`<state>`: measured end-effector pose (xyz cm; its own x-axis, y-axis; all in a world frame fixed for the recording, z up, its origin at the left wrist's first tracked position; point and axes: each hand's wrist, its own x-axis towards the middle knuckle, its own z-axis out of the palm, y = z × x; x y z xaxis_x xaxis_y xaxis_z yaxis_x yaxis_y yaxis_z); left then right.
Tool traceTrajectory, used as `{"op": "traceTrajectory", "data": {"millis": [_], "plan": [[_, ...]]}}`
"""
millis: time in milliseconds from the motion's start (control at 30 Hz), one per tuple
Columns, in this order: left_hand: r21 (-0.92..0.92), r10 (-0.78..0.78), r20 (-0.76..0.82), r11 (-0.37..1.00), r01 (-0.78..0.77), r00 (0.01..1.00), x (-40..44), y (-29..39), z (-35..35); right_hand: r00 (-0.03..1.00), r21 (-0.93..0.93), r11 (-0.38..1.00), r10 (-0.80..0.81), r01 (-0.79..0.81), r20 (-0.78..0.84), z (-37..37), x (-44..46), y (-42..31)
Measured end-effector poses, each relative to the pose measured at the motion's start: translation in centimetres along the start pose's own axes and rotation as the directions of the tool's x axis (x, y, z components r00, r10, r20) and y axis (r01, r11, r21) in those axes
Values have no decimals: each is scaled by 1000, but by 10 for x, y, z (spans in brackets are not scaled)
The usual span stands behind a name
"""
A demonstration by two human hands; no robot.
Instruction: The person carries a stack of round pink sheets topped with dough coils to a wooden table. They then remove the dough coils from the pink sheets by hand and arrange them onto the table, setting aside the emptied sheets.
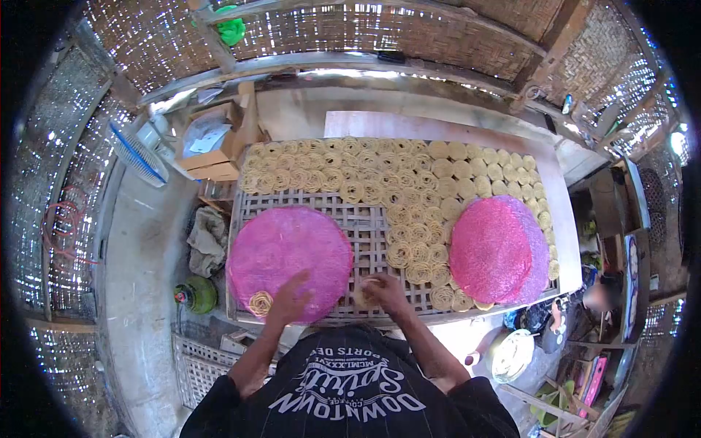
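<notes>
My left hand hovers over a round pink mesh-covered disc, fingers spread and slightly blurred, holding nothing. Beside it, on the disc's near left edge, lies one coil of yellowish noodle-like strands. My right hand is at the front of a woven bamboo rack, its fingers closed on a pale noodle coil, partly hidden by the hand. Rows of similar coils cover the back and right of the rack. A second pink, domed disc rests on the right-hand coils.
Behind the rack's left corner stands a cardboard box, with a fan farther left. A green gas cylinder stands left of the rack. At the right, another person is partly visible near a pale round basin.
</notes>
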<state>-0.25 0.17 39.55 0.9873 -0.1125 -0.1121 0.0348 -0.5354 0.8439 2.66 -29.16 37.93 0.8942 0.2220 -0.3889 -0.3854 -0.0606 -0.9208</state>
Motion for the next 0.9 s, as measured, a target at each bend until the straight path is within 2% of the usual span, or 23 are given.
{"op": "traceTrajectory", "data": {"millis": [33, 67, 100, 200, 267, 300, 367, 400, 500, 567, 600, 667, 700, 800, 833, 867, 900], "plan": [[224, 40, -71, 974, -24, 997, -9, -15, -11, 996, -60, 996, -66, 62, -61, -14, 1, 12], [323, 13, -172, 945, 44, 985, -16, -38, -19, 988, -161, 987, -32, 7, -153, -22, -4, 3], [411, -4, -276, 903, 122, 961, -22, -67, -25, 978, -210, 977, -69, 27, -194, -29, -6, 2], [620, 191, -267, 785, 16, 945, -51, -123, -44, 920, -308, 944, -222, 120, -322, -43, 2, 21], [649, 220, -207, 760, -35, 953, -65, -124, -45, 916, -400, 911, -245, 105, -318, -48, 7, 29], [598, 188, -227, 801, -16, 956, -66, -115, -45, 913, -447, 889, -257, 96, -316, -53, 8, 31], [494, 115, -261, 869, 30, 958, -68, -96, -46, 890, -649, 760, -315, 29, -330, -59, 14, 36], [506, 109, -273, 861, 46, 956, -67, -93, -46, 879, -732, 681, -344, -8, -330, -59, 16, 37], [525, 48, -273, 844, 107, 961, -63, -90, -49, 815, -810, 580, -509, 87, -277, -64, 19, 39], [517, -48, -215, 842, 156, 975, -59, -91, -52, 768, -876, 479, -582, 58, -267, -67, 18, 37], [538, 8, -244, 833, 128, 970, -59, -104, -50, 743, -904, 427, -617, 39, -259, -68, 17, 35], [581, 121, -296, 810, 78, 947, -60, -134, -42, 661, -896, 439, -690, 58, -295, -63, 9, 23], [560, 74, -288, 821, 106, 955, -60, -122, -44, 618, -893, 445, -722, 70, -311, -59, 3, 16], [451, -38, -272, 878, 162, 961, -58, -41, -50, 791, -761, 649, -467, 4, -395, -30, -14, 11], [375, -54, -272, 914, 158, 961, -56, -21, -47, 903, -645, 764, -287, 14, -320, -18, -19, 1], [295, -71, -267, 943, 151, 961, -51, -4, -40, 973, -513, 859, -109, -12, -205, -5, -22, -6], [295, -84, -228, 944, 151, 970, -43, 12, -30, 997, -345, 936, 55, -71, -56, 4, -16, 4]]}}
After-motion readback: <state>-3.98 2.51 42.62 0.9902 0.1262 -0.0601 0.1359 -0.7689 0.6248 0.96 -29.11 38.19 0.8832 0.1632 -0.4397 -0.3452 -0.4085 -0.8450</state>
